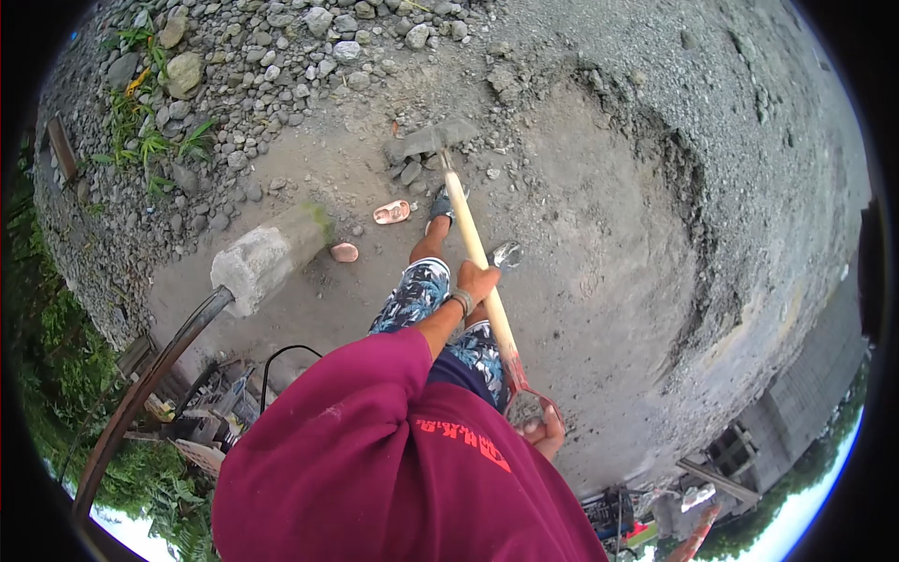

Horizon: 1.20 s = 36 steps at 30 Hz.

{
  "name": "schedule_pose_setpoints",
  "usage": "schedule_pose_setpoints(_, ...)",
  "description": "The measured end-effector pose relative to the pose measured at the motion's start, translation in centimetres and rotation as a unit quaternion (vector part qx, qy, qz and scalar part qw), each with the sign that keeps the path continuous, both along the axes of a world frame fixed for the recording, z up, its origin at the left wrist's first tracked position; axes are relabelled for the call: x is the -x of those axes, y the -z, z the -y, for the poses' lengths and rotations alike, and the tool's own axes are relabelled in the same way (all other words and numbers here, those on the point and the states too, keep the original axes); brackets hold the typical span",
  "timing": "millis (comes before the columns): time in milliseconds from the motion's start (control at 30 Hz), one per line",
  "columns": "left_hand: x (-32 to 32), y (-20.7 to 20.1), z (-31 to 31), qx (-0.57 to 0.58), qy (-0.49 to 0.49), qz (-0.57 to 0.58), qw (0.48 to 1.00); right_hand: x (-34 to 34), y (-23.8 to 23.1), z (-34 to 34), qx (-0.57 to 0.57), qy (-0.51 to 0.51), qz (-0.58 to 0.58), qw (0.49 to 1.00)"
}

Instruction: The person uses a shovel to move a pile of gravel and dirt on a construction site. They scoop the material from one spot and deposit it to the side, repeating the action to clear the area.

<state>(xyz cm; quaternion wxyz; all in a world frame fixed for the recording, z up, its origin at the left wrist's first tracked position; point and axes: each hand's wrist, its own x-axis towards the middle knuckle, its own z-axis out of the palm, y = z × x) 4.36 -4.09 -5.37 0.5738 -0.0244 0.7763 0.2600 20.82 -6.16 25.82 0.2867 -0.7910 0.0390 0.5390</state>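
Note:
A long-handled shovel [482,253] slants across in front of me, its pale wooden shaft running from a red D-shaped grip [521,384] near my body to a grey blade [431,140] ahead. My left hand [478,279] wraps round the middle of the shaft. At the grip, my right hand [543,433] is closed on its end bar, partly covered by my maroon shirt. The blade is low over the ground, beside several stones; whether it touches them I cannot tell. Close to my feet lie a pink clog [391,212] and a second pink shoe [344,253].
Left of my legs stands a concrete post [267,262], with a curved rusty pipe [140,384] beside it. Loose stones [272,70] spread at the far left. A large bank of grey sand and gravel [758,178] curves round the right.

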Motion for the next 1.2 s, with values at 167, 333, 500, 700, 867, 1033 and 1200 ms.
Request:
schedule_pose_setpoints(167,-1.9,-6.3,-1.3,0.029,-0.126,0.055,0.990,-3.9,-1.8,-0.8,-0.027,-0.035,-0.096,0.994)
schedule_pose_setpoints(333,3.9,-2.8,-3.7,0.004,-0.119,-0.049,0.992,-2.8,6.3,-2.4,-0.059,-0.053,-0.207,0.975)
schedule_pose_setpoints(500,9.0,3.7,-4.1,0.063,-0.102,-0.045,0.992,0.4,10.8,-4.5,-0.055,-0.153,-0.192,0.968)
schedule_pose_setpoints(700,-6.2,4.9,1.6,0.078,-0.125,-0.021,0.989,-11.5,6.2,-0.7,-0.029,-0.197,-0.096,0.975)
schedule_pose_setpoints(867,-15.2,1.4,4.5,-0.027,-0.206,-0.029,0.978,-15.2,-1.0,-1.1,-0.061,-0.232,-0.050,0.969)
schedule_pose_setpoints(1033,-13.2,-11.6,4.2,0.008,-0.190,0.060,0.980,-18.7,-3.7,0.6,-0.073,-0.192,-0.093,0.974)
schedule_pose_setpoints(1200,-8.8,-2.3,7.5,-0.013,-0.177,0.001,0.984,-12.7,1.7,4.8,-0.054,-0.151,-0.130,0.978)
